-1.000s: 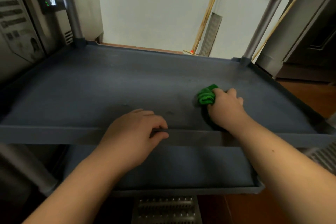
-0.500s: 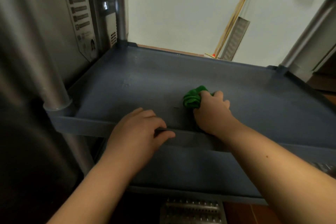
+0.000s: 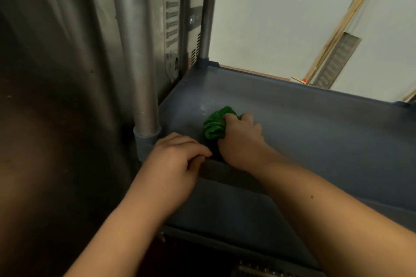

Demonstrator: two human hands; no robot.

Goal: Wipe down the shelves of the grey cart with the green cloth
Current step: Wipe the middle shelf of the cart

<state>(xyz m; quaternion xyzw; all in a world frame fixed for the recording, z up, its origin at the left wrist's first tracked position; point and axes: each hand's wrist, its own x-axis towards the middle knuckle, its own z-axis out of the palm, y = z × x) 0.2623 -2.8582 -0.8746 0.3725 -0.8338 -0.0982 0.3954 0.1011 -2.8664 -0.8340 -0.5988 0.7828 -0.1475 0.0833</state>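
The grey cart's middle shelf [image 3: 315, 123] fills the right half of the head view, dusty and bluish grey. My right hand [image 3: 242, 140] presses a bunched green cloth [image 3: 215, 125] onto the shelf near its front left corner. My left hand [image 3: 174, 159] grips the shelf's front lip [image 3: 227, 173] just left of the right hand, fingers curled over the edge. A lower shelf [image 3: 225, 209] shows beneath my forearms. A pale smudge [image 3: 203, 108] lies on the shelf just beyond the cloth.
A metal corner post [image 3: 135, 51] of the cart rises at the front left, another post [image 3: 208, 13] at the back left. A stainless appliance [image 3: 67, 74] with a label stands close on the left. Wooden poles [image 3: 337, 33] and a vent panel lean on the white wall behind.
My right hand has slid the green cloth leftward along the shelf toward the front left corner. The view has swung left with it. My left hand stays on the front lip.
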